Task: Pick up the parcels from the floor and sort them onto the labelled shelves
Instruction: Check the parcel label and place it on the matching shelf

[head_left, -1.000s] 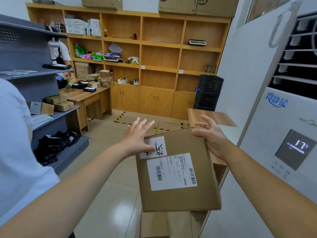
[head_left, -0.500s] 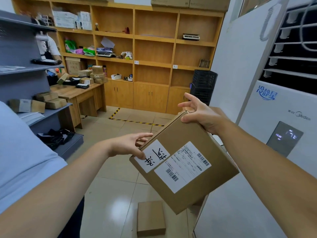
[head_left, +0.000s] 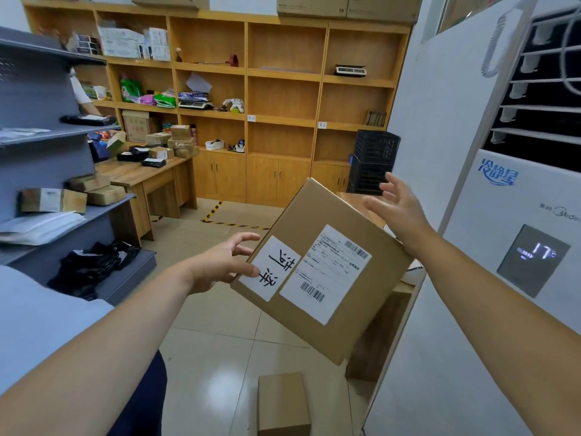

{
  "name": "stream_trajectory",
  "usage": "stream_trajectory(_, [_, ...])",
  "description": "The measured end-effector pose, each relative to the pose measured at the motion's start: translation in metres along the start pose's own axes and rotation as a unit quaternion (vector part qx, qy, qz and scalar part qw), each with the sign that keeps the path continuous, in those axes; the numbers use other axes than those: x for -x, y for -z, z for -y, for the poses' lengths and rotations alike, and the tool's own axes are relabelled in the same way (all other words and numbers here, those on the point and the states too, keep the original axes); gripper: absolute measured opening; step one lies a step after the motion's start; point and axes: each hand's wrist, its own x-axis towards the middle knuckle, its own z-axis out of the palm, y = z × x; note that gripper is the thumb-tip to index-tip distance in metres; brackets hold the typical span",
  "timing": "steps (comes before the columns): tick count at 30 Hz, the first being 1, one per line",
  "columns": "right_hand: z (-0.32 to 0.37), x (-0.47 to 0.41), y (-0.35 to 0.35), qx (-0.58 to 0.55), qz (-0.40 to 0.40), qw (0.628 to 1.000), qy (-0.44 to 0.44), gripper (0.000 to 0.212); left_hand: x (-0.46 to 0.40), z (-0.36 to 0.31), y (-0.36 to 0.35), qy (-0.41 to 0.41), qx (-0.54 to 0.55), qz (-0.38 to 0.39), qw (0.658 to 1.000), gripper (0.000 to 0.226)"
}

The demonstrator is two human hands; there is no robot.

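Note:
A flat brown cardboard parcel (head_left: pixel 327 322) with a white shipping label and a white handwritten sticker hangs tilted in front of me. My left hand (head_left: pixel 220 265) grips its left corner, thumb on the sticker. My right hand (head_left: pixel 399 206) is off the box, just beyond its right upper edge, with fingers spread. A smaller brown parcel (head_left: pixel 283 404) lies on the tiled floor below. The wooden wall shelves (head_left: pixel 283 121) with small labels stand at the far side.
A grey metal rack (head_left: pixel 63 133) with parcels stands on the left. A wooden desk (head_left: pixel 147 177) piled with boxes sits behind it. A white air conditioner (head_left: pixel 518 247) fills the right. Black crates (head_left: pixel 374 162) stand by the wall, and a person stands behind the rack.
My right hand has let go of the parcel's top corner and opened. The left hand now holds the parcel alone by its left corner.

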Motion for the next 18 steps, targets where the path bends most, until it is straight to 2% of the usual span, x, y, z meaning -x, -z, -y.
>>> stream_trajectory(4, [-0.028, 0.010, -0.014, -0.003, -0.039, 0.999, -0.034, 0.084, -0.006, 0.006, 0.018, 0.004, 0.072, -0.036, 0.997, 0.060])
stream_trajectory(7, [-0.050, 0.020, -0.038, -0.033, -0.010, 0.996, -0.078, 0.092, -0.016, 0.016, 0.031, 0.006, 0.129, -0.070, 0.989, 0.068])
stream_trajectory(10, [-0.066, 0.032, -0.068, -0.052, 0.053, 0.991, -0.108, 0.101, -0.028, 0.025, 0.042, 0.008, 0.174, -0.078, 0.982, 0.061])
stream_trajectory(13, [-0.075, 0.038, -0.095, -0.089, 0.078, 0.989, -0.090, 0.094, -0.042, 0.033, 0.049, 0.008, 0.193, -0.085, 0.977, 0.054])
stream_trajectory(18, [-0.087, 0.031, -0.119, -0.102, 0.035, 0.992, -0.071, 0.093, -0.071, 0.043, 0.050, 0.022, 0.211, -0.097, 0.972, 0.045])
